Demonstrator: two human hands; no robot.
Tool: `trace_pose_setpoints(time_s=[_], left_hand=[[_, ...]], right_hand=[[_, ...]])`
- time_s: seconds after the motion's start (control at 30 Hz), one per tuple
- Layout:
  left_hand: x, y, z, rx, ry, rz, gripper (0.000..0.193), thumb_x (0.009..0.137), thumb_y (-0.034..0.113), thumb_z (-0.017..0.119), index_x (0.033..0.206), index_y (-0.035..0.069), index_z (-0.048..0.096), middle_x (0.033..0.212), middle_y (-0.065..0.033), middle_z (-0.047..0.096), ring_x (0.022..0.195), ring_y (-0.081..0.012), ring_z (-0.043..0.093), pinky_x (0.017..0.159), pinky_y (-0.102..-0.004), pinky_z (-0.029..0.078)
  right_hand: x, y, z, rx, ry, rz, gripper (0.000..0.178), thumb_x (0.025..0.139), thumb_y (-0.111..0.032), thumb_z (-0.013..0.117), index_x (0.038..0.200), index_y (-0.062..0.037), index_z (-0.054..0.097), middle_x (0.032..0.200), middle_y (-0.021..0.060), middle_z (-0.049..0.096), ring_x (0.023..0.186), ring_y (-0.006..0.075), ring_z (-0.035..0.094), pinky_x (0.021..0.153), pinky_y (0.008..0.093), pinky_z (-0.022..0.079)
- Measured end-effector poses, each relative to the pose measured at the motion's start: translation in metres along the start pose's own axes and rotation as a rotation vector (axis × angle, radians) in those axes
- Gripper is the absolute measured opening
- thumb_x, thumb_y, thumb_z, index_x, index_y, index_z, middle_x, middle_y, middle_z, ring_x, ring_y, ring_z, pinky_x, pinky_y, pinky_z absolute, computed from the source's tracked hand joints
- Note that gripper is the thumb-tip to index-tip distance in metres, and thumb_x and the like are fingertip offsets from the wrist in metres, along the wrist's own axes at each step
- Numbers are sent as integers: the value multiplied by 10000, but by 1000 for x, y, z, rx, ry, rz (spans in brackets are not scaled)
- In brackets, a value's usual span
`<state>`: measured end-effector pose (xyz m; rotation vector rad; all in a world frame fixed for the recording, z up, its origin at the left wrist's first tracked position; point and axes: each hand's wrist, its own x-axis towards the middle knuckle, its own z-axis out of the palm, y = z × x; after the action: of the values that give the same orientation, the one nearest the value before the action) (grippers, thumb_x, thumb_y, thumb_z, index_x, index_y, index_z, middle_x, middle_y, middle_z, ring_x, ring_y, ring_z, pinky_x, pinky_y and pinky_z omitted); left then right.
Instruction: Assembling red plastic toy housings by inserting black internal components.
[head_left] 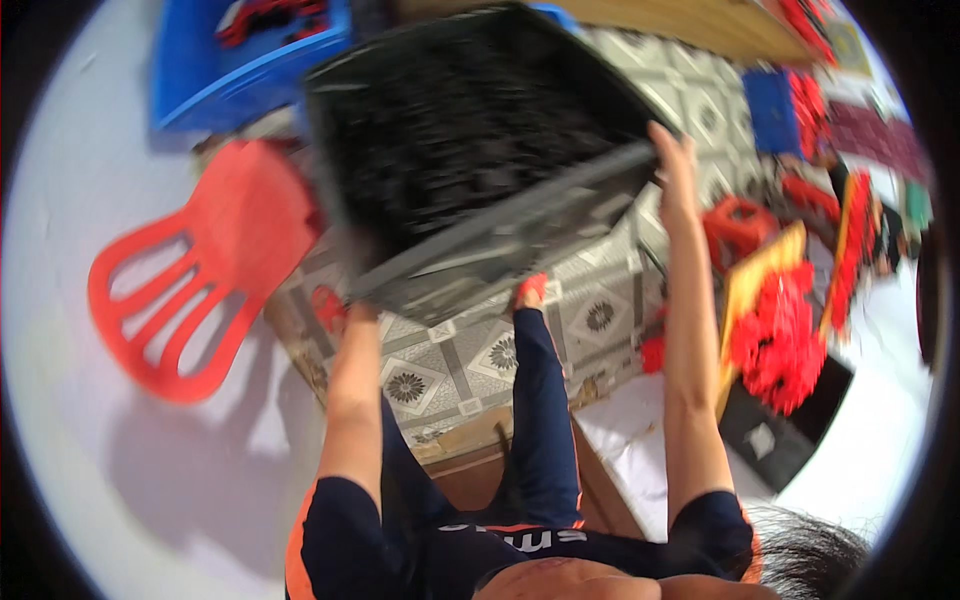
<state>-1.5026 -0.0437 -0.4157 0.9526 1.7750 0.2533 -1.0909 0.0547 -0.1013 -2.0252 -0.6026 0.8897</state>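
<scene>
A large black crate (520, 220) hangs tilted in front of me above the floor. Many small black pieces (480, 120) fill it, too blurred to name. At the crate's near right corner, my right hand (676, 175) grips the rim and side, fingers closed against it. My left hand (362, 312) supports the near left corner; its fingers are mostly hidden by the crate. Both arms are stretched forward.
A red plastic chair (245, 215) stands to the left, close to the crate. Beyond it is a blue bin (250, 85) with red parts. On the right are a red stool (738, 230), a yellow board (760, 285) and a heap of red pieces (780, 340). Patterned tiles (500, 350) cover the floor.
</scene>
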Motion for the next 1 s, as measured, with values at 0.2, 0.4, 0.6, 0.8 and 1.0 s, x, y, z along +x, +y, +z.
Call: trace_pose_setpoints(time_s=[0.2,0.4,0.6,0.8,1.0], left_hand=[[-31,-49,-98,-50,-36,47,265,811,174,635,1047,63,584,936,-111,581,876,-247,561,718,-389,474],[-90,-88,-178,-77,92,12,177,844,176,594,993,82,592,798,-68,580,748,-172,551,625,-338,468],[-196,-93,-183,-81,106,-461,103,911,235,485,843,162,512,736,-1,495,547,-138,468,437,-287,392],[-272,80,-39,102,-130,-317,177,845,126,583,1016,172,573,652,-31,489,479,-180,488,382,-319,403],[-371,315,226,171,-874,43,392,892,125,629,1246,46,479,955,-51,586,727,-130,584,551,-234,448]], right_hand=[[-58,16,38,108,-80,-37,744,748,-420,757,1234,37,426,1070,170,581,1028,237,556,904,358,449],[-94,45,57,-133,74,-232,899,701,-518,734,1330,3,358,1240,224,443,1153,373,440,963,503,322],[-86,83,18,-71,-279,-261,993,771,-556,665,1474,-32,200,1492,286,206,1397,438,183,1112,558,190],[-152,235,-146,293,-248,368,528,848,-417,612,1177,-6,581,1021,206,642,988,336,618,871,434,463],[-316,355,-376,-214,615,987,222,837,-169,521,966,-24,629,966,206,659,947,362,634,804,472,493]])
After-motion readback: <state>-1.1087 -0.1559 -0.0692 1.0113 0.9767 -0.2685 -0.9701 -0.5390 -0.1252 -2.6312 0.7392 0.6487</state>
